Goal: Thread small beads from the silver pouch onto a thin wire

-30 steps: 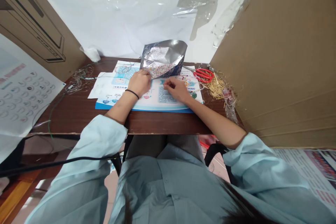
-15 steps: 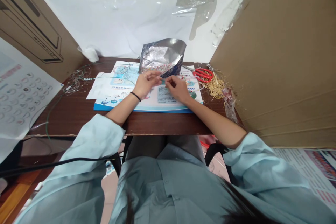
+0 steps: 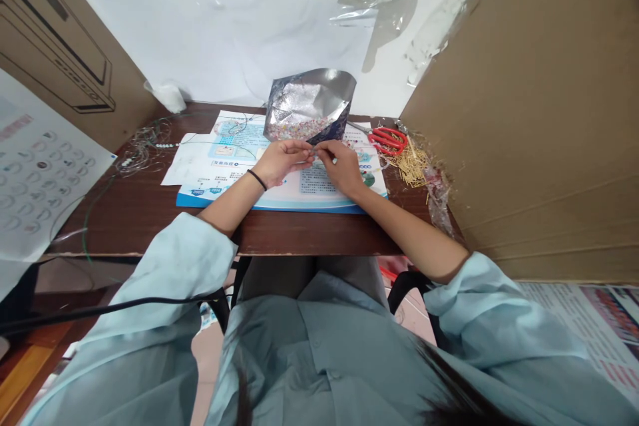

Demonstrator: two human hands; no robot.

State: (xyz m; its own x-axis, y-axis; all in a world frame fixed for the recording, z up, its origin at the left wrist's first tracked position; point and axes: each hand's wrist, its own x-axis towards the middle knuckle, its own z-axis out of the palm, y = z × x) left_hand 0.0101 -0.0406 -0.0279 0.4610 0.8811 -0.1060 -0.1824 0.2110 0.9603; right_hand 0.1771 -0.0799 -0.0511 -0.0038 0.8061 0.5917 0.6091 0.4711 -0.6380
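Note:
My left hand (image 3: 282, 162) and my right hand (image 3: 339, 168) meet above a printed leaflet (image 3: 329, 200), their fingertips pinching something too fine to make out. A thin wire (image 3: 224, 146) crosses the paper towards them, but I cannot tell whether it reaches my fingers. Just beyond my hands stands an open foil bag (image 3: 307, 103) holding many small multicoloured beads. My left fingertips are close to its lower edge, apparently not touching it. Red-handled scissors (image 3: 387, 140) lie to the right of the bag.
A loose heap of thin brass pins (image 3: 412, 166) and crumpled clear plastic (image 3: 436, 193) lie at the right of the dark wooden table (image 3: 140, 226). A tangle of wire with beads (image 3: 144, 150) sits at the left. Cardboard panels (image 3: 499, 113) stand alongside.
My left hand has left the foil bag's lower edge and moved right, its fingertips now meeting my right hand's. My right hand has risen slightly towards the bag.

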